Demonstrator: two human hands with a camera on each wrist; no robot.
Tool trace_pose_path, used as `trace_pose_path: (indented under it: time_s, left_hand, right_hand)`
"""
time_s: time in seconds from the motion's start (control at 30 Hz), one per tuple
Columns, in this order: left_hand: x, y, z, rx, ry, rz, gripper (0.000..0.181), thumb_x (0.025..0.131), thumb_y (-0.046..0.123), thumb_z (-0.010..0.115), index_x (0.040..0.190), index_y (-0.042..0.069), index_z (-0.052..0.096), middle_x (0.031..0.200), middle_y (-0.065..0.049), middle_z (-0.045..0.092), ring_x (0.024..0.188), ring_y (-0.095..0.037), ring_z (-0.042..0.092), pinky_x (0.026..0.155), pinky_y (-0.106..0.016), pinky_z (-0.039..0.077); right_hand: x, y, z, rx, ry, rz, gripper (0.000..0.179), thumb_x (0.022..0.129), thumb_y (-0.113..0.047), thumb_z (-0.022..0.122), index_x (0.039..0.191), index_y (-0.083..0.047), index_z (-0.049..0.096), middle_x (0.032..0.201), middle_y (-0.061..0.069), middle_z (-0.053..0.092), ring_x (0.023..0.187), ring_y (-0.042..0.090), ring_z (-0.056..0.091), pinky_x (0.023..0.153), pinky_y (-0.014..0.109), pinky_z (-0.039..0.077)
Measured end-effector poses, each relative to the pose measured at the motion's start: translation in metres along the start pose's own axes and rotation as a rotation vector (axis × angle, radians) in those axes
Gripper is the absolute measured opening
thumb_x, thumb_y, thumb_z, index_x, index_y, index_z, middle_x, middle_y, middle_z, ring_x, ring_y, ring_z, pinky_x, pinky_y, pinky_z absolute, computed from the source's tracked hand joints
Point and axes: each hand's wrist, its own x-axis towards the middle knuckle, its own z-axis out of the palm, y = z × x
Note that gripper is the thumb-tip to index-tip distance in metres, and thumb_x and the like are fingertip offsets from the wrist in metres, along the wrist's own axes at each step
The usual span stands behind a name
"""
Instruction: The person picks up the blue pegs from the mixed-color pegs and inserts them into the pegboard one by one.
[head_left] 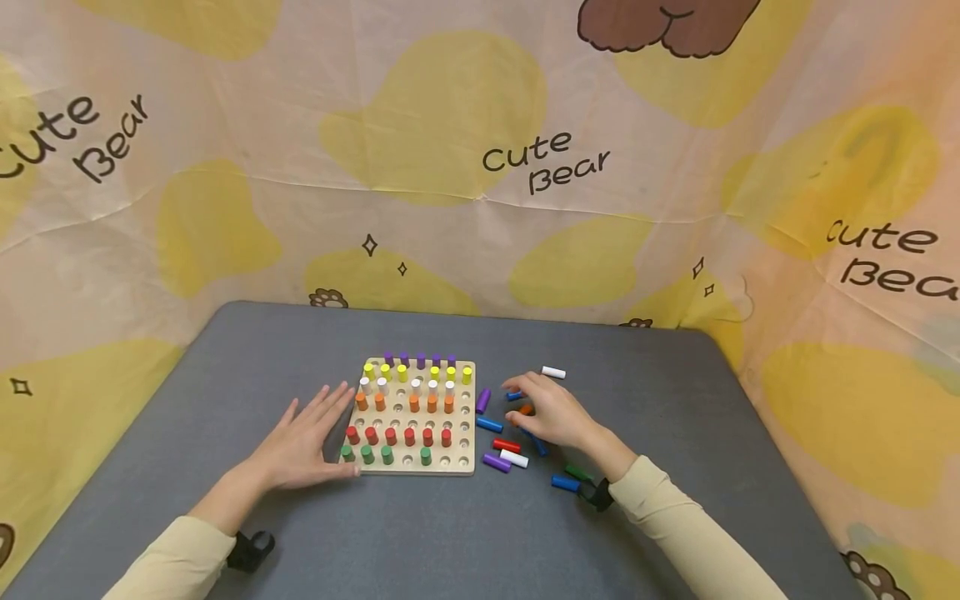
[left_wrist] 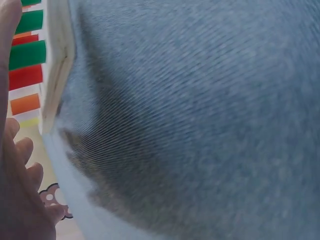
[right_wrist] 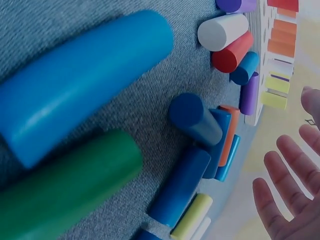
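A pale wooden pegboard point(head_left: 454, 452) stands on the table, with rows of upright purple, yellow, white, orange, red and green pegs. My left hand point(head_left: 303, 442) lies at its left side, fingers spread, the thumb by the front left corner; the board's edge point(left_wrist: 59, 60) shows in the left wrist view. Right of the board, my right hand point(head_left: 555, 412) is over loose pegs, including an orange peg point(head_left: 527, 409). In the right wrist view its fingers point(right_wrist: 287, 177) are spread apart with nothing held. A purple peg point(head_left: 483, 401) and a blue peg point(head_left: 490, 425) lie beside the board.
Nearer the front lie a red peg point(head_left: 507, 445), a white peg point(head_left: 514, 459) and another purple peg point(head_left: 497, 462). A blue peg point(head_left: 565, 482) and a green peg point(head_left: 577, 472) are by the right wrist. Another white peg point(head_left: 553, 372) lies farther back. Printed cloth point(head_left: 450, 125) hangs behind the grey table point(head_left: 420, 542).
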Motion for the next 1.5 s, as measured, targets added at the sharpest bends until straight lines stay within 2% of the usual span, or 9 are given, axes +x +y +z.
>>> trace_pose_path:
  time_s: [0.33,0.63,0.87,1.03,1.5]
  left_hand:
    - [0.001,-0.005,0.013,-0.036,-0.019,-0.023,0.113,0.064,0.074,0.062,0.147,0.010,0.021,0.152,-0.011,0.021,0.138,-0.037,0.019,0.103,-0.067,0.011]
    - [0.004,-0.008,0.016,-0.046,-0.029,-0.051,0.113,0.063,0.076,0.061,0.147,0.010,0.022,0.152,-0.012,0.022,0.138,-0.038,0.020,0.103,-0.067,0.011]
    - [0.005,-0.010,0.018,-0.061,-0.040,-0.057,0.113,0.063,0.077,0.060,0.147,0.012,0.023,0.152,-0.012,0.024,0.138,-0.037,0.020,0.103,-0.067,0.011]
    - [0.005,-0.011,0.018,-0.081,-0.035,-0.054,0.112,0.063,0.075,0.061,0.147,0.011,0.024,0.151,-0.013,0.024,0.137,-0.038,0.020,0.103,-0.067,0.011]
    - [0.006,-0.011,0.019,-0.094,-0.066,-0.080,0.112,0.062,0.077,0.060,0.147,0.014,0.023,0.151,-0.012,0.025,0.138,-0.038,0.019,0.104,-0.066,0.008]
  right_hand:
    - [0.002,-0.002,0.005,0.014,0.005,-0.016,0.040,0.083,-0.027,0.069,0.117,-0.009,0.057,0.106,0.006,0.062,0.091,0.020,0.061,0.074,0.032,0.052]
    - [0.005,-0.005,0.011,0.070,-0.047,0.017,0.039,0.083,-0.026,0.068,0.117,-0.009,0.058,0.107,0.006,0.062,0.096,0.019,0.061,0.079,0.031,0.052]
    - [0.008,-0.005,0.018,0.080,-0.052,-0.011,0.037,0.083,-0.023,0.069,0.115,-0.009,0.058,0.106,0.005,0.062,0.094,0.015,0.060,0.080,0.028,0.051]
    - [0.010,-0.005,0.024,0.102,-0.095,-0.004,0.034,0.084,-0.024,0.067,0.114,-0.009,0.058,0.106,0.003,0.061,0.095,0.014,0.059,0.081,0.029,0.050]
    - [0.018,-0.007,0.037,0.031,-0.172,0.041,0.024,0.084,-0.025,0.067,0.105,-0.014,0.061,0.093,-0.005,0.058,0.084,0.006,0.053,0.075,0.023,0.048]
